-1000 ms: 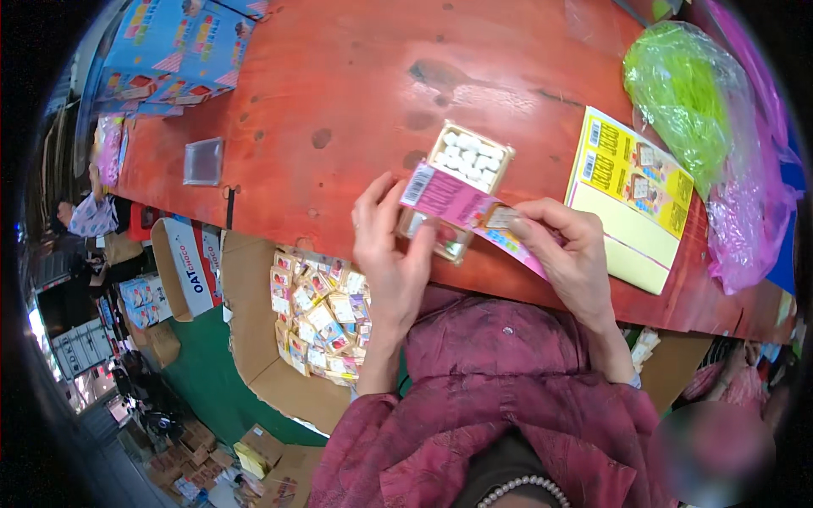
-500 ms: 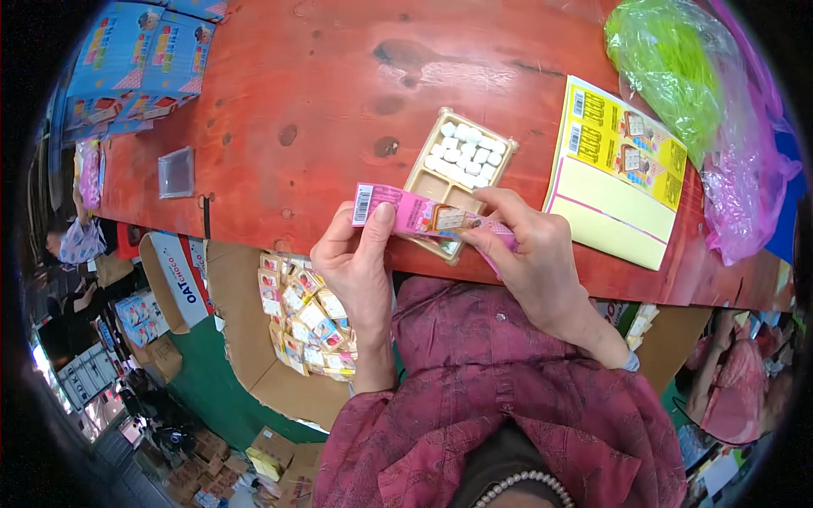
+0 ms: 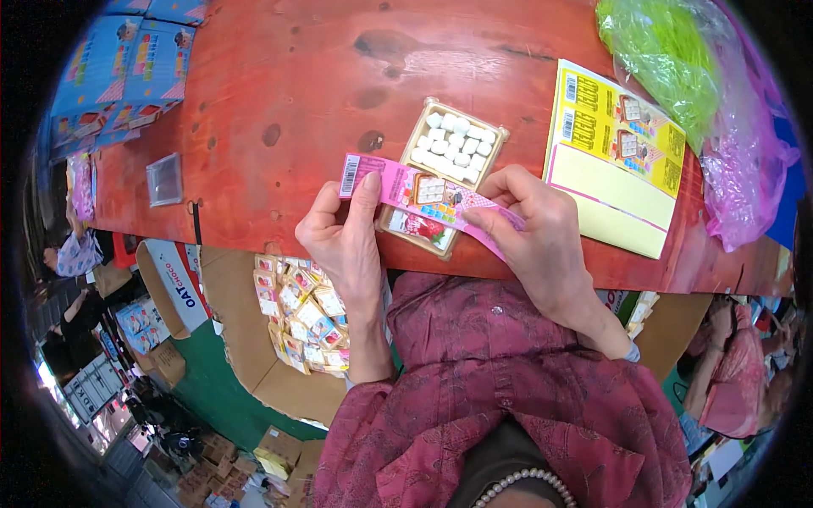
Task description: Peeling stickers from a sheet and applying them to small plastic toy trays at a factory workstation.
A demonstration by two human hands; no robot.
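Note:
A long pink label strip point(image 3: 396, 183) is stretched between my two hands, over the middle of a plastic tray. My left hand point(image 3: 345, 241) pinches its left end between thumb and fingers. Toward the right end, my right hand point(image 3: 542, 233) grips the same strip, which bends down past the fingers. Beneath lies the cream tray point(image 3: 500, 135), tilted on the red table. White candy pieces point(image 3: 456, 144) fill its far compartment. In the near part shows a small packet point(image 3: 421, 227) with a strawberry picture. The strip covers the tray's middle.
Sheets of yellow labels point(image 3: 616, 161) lie right of the tray, beside green and pink plastic bags point(image 3: 728, 186). Blue boxes point(image 3: 127, 72) stack at the far left, near a clear plastic case point(image 3: 164, 179). Below the table edge, a carton point(image 3: 233, 339) holds many packed trays point(image 3: 305, 317).
The strip has been pulled flatter and straighter between my hands, so more of its printed face shows. The strawberry packet in the tray is now more visible. The view has shifted slightly.

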